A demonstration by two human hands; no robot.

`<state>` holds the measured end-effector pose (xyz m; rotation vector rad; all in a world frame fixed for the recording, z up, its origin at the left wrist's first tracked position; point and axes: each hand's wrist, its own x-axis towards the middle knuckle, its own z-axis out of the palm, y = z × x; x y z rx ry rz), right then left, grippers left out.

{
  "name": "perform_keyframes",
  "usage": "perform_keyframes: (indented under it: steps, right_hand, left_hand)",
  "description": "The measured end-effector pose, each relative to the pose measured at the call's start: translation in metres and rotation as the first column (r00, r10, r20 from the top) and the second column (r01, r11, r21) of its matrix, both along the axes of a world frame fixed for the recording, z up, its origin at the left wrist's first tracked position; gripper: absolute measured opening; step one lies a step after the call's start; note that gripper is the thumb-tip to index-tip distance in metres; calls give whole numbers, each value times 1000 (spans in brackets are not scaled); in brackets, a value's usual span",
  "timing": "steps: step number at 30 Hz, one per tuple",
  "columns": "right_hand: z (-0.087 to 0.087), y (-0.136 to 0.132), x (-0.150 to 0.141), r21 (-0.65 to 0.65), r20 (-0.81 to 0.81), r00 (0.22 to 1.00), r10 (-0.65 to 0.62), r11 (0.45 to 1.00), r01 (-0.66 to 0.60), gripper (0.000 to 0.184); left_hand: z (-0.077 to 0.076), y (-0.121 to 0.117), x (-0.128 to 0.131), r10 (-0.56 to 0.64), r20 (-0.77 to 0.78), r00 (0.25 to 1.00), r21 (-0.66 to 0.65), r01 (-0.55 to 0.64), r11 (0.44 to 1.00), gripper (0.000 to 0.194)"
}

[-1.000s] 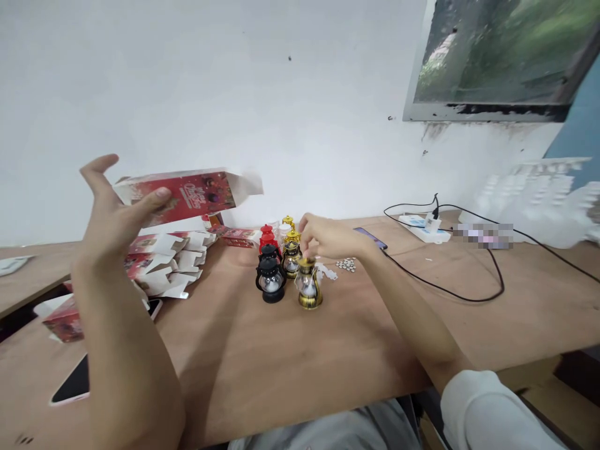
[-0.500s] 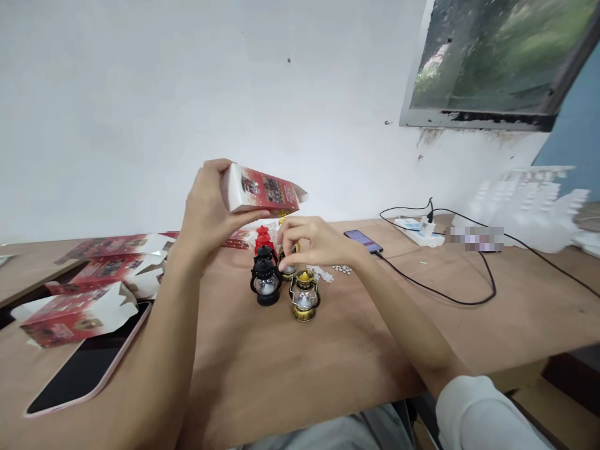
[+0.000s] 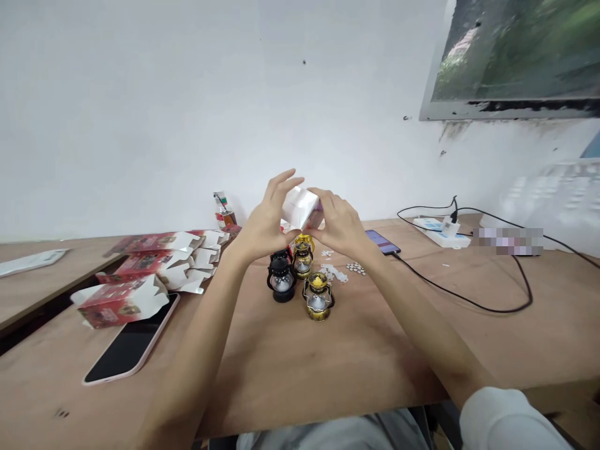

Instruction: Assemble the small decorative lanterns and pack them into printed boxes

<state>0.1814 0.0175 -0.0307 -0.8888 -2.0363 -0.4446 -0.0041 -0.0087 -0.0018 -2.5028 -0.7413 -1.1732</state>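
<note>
Between my two hands, above the lanterns, a small cardboard gift box (image 3: pixel 299 207) is held with its white end toward me. The fingers of my left hand (image 3: pixel 268 222) curve round its left side. My right hand (image 3: pixel 341 225) is closed on its right side. Below them a gold lantern (image 3: pixel 317 299) stands upright at the front of a group, its wire handle hanging down. A black lantern (image 3: pixel 282 281) is to its left, and a second gold lantern (image 3: pixel 302 259) is behind. Red lantern parts behind these are mostly hidden by my hands.
Several red printed boxes (image 3: pixel 122 300) with open white flaps lie at the left, beside a phone (image 3: pixel 131 350). Button cells (image 3: pixel 355 268) and white plastic bits (image 3: pixel 334 273) lie behind the lanterns. A cabled phone (image 3: pixel 382 242), a power strip (image 3: pixel 441 232) and white plastic pieces (image 3: pixel 553 200) are at the right.
My left hand has brought the box from the left to the middle and turned its end toward me. My right hand has left the front gold lantern and taken hold of the box.
</note>
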Motion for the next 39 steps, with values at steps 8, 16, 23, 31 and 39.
perform_keyframes:
  steps: [8,16,23,31,39]
  right_hand:
    - [4,-7,1,52,-15,1000,-24,998,25,61]
    - [-4,4,-2,105,-5,998,-64,992,64,64]
    - [-3,4,-2,155,-39,995,-95,983,100,59]
    - [5,0,5,152,22,994,-108,983,104,64]
    - [9,-1,12,106,111,986,-122,988,111,63]
  left_hand:
    - [0,-6,4,72,140,987,-191,-45,981,59]
    - [-2,-8,13,184,118,976,-219,-155,963,51]
    - [-12,-9,33,250,269,930,-155,-214,964,50]
    - [-15,-3,32,212,409,888,-306,-85,948,45]
    - [-11,-10,31,413,103,905,-174,-392,903,37]
